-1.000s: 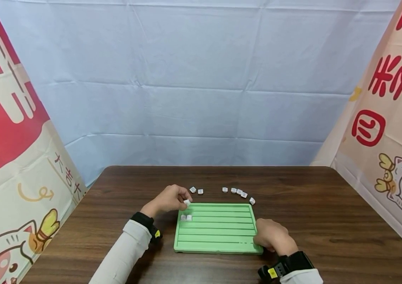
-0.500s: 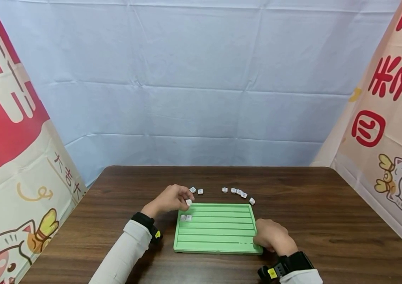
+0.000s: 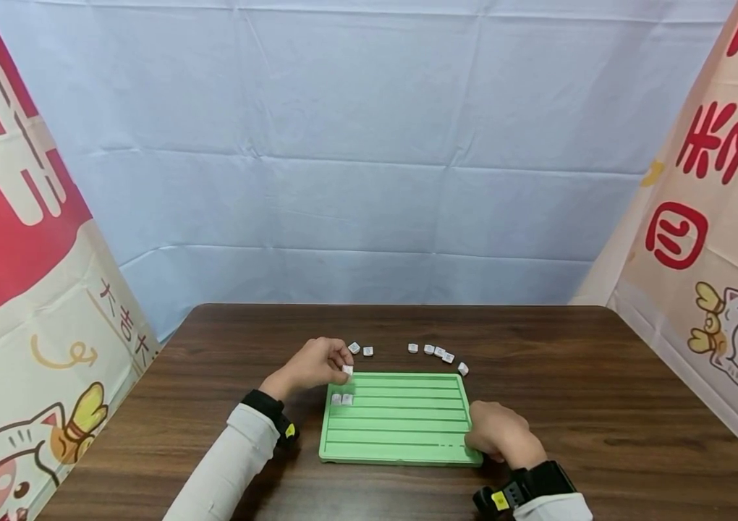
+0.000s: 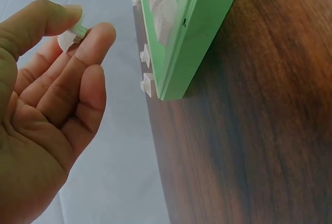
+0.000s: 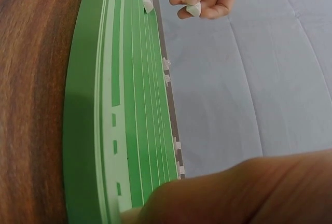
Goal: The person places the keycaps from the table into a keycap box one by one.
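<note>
My left hand [image 3: 313, 364] pinches a small white tile [image 3: 347, 370] between thumb and fingertips, over the far left corner of the green grooved board [image 3: 401, 425]. In the left wrist view this tile [image 4: 68, 39] shows a stem-like part on its underside. Two white tiles [image 3: 341, 399] sit side by side at the left of one upper groove. My right hand [image 3: 499, 433] grips the board's near right edge with curled fingers; some of them are hidden. In the right wrist view only part of that hand [image 5: 233, 193] shows, at the bottom.
Beyond the board lie several loose white tiles: a pair [image 3: 361, 350] at the left and a scattered row [image 3: 438, 352] at the right, both with dark marks. All stand on a dark wooden table [image 3: 245, 325]. A pale blue cloth [image 3: 369, 181] hangs behind.
Above the board's corner, my left fingers have turned the pinched tile slightly and shifted it a little to the right. My right hand and the board stay put.
</note>
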A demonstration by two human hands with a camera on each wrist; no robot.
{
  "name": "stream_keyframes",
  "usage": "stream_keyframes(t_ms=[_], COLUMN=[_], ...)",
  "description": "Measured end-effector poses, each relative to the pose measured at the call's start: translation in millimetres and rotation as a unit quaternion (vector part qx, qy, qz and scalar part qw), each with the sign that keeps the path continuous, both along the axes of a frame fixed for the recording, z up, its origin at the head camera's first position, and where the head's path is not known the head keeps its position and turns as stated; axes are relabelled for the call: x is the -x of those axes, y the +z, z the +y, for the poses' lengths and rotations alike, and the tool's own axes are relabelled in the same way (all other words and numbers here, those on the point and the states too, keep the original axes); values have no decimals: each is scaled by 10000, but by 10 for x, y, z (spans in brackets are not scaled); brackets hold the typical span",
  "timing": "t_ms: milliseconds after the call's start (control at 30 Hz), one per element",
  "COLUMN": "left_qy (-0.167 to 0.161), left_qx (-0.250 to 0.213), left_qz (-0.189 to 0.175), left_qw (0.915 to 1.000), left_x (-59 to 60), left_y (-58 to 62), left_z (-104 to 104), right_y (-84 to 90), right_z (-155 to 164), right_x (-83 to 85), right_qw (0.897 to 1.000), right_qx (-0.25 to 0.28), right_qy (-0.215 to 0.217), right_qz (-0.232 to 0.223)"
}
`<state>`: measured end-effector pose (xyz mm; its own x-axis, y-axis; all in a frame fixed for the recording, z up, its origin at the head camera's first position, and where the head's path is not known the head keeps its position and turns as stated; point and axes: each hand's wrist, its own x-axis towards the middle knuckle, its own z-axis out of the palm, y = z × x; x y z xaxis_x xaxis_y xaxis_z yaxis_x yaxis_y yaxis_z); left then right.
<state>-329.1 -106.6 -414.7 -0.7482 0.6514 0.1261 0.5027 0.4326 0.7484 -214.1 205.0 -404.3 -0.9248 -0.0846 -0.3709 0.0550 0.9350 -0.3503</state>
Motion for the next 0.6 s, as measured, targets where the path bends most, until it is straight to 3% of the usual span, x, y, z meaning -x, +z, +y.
stream_keyframes(t_ms=[300,600], left_qy=[8,-151], left_qx=[87,146], left_qz=[42,381], left_qw=[10000,9991], left_x=[4,-27], left_y=[-23,-68], left_z=[18,40], right_y=[17,16], right_z=[-13,-18], right_x=[-15,-15], right_qw=[9999,10000], right_qx=[66,-36], right_qy=[44,3], right_qz=[89,74])
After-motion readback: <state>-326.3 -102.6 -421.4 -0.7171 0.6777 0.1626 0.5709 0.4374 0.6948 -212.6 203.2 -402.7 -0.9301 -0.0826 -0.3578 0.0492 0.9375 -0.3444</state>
